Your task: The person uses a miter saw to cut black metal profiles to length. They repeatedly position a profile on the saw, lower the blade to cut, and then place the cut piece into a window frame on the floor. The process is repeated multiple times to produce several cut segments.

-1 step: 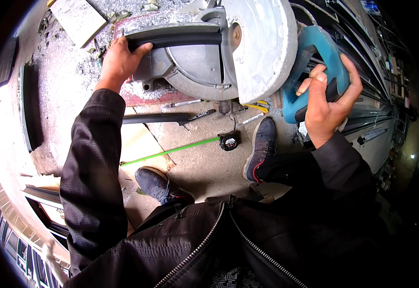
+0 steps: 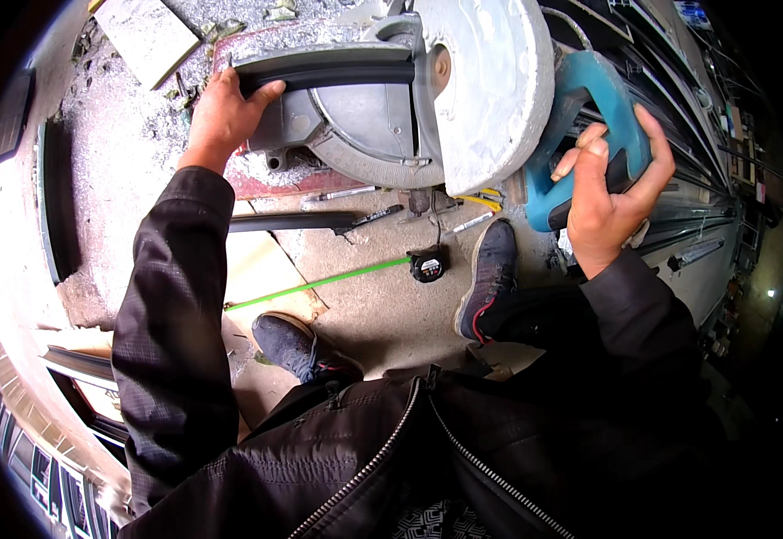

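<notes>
Teal saw handle [image 2: 622,101] sits marginally lower than before; right grip [image 2: 613,199], 2 o'clock, curls around it, hiding part. Left grip [image 2: 223,115], 10–11 o'clock, clamps black profile [image 2: 342,74].

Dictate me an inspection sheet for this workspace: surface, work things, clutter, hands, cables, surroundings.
Surface: concrete floor, silvery debris on the left.
Work things: black strip lying across the miter saw.
Clutter: tape measure with green tape drawn out; black marker.
Hands: left hand holds the strip's left end; right hand grips the saw's teal handle.
Cables: apparent grey cord beyond the handle.
Surroundings: long profiles, right.
</notes>
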`<state>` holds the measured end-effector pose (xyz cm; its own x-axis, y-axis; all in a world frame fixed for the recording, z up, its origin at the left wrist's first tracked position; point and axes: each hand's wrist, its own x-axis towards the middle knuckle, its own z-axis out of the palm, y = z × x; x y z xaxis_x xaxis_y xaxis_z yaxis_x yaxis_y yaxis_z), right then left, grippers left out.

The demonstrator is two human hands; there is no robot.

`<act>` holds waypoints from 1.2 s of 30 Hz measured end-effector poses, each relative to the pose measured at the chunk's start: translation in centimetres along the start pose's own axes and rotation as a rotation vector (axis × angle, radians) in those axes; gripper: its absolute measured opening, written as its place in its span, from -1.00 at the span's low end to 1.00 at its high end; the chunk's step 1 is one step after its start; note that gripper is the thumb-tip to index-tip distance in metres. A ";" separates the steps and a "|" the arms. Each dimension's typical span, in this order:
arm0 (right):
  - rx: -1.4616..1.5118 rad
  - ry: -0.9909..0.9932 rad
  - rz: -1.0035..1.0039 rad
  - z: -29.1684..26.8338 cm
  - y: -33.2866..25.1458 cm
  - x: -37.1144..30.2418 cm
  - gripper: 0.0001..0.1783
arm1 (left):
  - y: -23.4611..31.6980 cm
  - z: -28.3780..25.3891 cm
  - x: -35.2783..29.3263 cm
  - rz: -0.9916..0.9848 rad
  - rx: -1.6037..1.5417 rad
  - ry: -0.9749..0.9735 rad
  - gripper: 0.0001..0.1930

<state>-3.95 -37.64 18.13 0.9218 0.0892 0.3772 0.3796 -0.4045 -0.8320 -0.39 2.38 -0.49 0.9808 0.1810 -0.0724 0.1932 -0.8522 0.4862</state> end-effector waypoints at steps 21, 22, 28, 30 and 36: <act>0.034 0.055 0.053 1.0 1.2 -2.1 -0.30 | 1.3 -1.5 -0.6 -0.077 0.018 -0.073 -0.21; 0.024 0.059 0.057 1.0 0.6 -1.4 -0.32 | 1.3 -1.6 -0.6 -0.079 0.022 -0.072 -0.21; 0.004 -0.045 0.080 -0.7 -3.8 5.6 -0.46 | 1.2 -1.6 -0.6 -0.088 0.006 -0.066 -0.18; -0.025 -0.111 0.081 -1.3 -4.5 8.3 -0.49 | 1.4 -1.8 -0.6 -0.099 0.009 -0.083 -0.19; -0.106 -0.194 0.156 -2.0 -6.3 14.0 -0.44 | 0.4 -3.2 -1.0 -0.104 -0.137 -0.220 -0.33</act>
<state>6.41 -35.63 29.51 0.9702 0.1867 0.1545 0.2310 -0.5194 -0.8227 -1.34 3.44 2.53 0.9408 0.1403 -0.3086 0.3026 -0.7577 0.5781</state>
